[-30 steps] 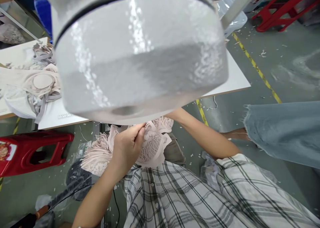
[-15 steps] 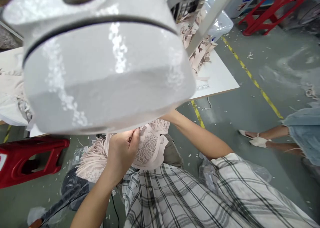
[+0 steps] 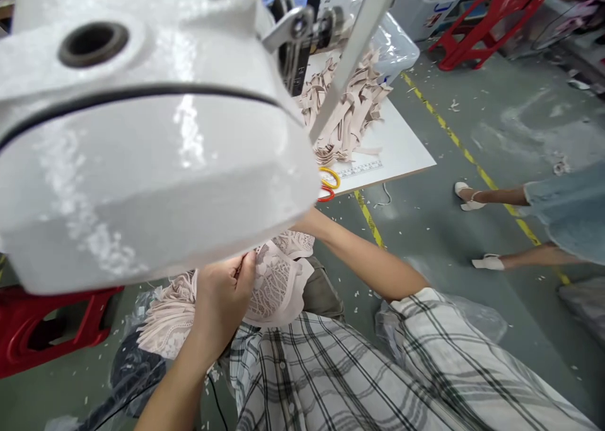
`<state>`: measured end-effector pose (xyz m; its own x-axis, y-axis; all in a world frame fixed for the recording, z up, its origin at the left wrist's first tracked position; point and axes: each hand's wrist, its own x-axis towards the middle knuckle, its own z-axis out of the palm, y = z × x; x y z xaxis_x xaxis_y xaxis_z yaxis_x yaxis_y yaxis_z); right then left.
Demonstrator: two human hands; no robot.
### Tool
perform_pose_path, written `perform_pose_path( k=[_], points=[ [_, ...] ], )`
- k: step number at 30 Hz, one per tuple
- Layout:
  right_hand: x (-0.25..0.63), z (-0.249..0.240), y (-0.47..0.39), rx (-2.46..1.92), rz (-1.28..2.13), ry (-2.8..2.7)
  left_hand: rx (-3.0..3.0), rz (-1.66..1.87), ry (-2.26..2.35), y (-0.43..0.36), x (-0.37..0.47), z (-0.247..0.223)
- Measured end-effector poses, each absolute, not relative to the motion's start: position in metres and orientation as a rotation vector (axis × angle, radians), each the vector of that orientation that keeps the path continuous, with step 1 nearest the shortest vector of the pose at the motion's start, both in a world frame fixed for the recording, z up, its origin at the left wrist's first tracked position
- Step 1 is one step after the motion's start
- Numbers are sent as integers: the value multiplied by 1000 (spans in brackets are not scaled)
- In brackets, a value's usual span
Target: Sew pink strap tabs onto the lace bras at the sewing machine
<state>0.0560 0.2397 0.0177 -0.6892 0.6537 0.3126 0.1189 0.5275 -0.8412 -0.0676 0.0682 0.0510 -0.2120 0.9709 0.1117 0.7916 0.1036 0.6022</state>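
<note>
A white sewing machine head [image 3: 161,185] fills the upper left and covers much of the work. Just below its lower edge, my left hand [image 3: 224,289] pinches a pale pink lace bra [image 3: 271,286] between thumb and fingers. The lace hangs over my lap, and its upper part is hidden behind the machine. My right forearm reaches in from the right, but the machine hides my right hand, so its fingers do not show. A bunch of similar lace pieces [image 3: 167,321] hangs to the left of my left hand.
Beige fabric strips [image 3: 350,113] lie heaped on the white table [image 3: 406,147], near scissors with yellow and red handles [image 3: 329,178]. Red stools [image 3: 51,330] stand left and far right. A person in a denim skirt [image 3: 567,213] walks at right. Plastic bins [image 3: 425,9] stand behind.
My view has shifted, uncovering more of the fabric strips and the scissors. My left hand keeps its grip on the lace. The person at right has taken a step.
</note>
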Motion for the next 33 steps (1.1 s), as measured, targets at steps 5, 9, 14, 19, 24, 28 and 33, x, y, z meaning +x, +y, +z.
perform_pose_path(
  k=[5,9,14,19,24,28,33],
  points=[
    [57,12,245,-520,1244,-2096,1824,790,2108,66,-65,50],
    [59,10,245,-511,1204,-2082,1883,802,2146,64,-62,49],
    [59,7,243,-521,1153,-2055,1920,792,2179,61,-60,49],
    [57,7,240,-511,1165,-2013,1939,796,2181,57,-61,48],
    [55,5,239,-527,1144,-2016,1933,835,2202,55,-62,45],
    [54,3,239,-516,1112,-2011,1930,871,2205,54,-62,43],
    [53,2,238,-537,1094,-2032,1898,860,2228,52,-61,44]
  ],
)
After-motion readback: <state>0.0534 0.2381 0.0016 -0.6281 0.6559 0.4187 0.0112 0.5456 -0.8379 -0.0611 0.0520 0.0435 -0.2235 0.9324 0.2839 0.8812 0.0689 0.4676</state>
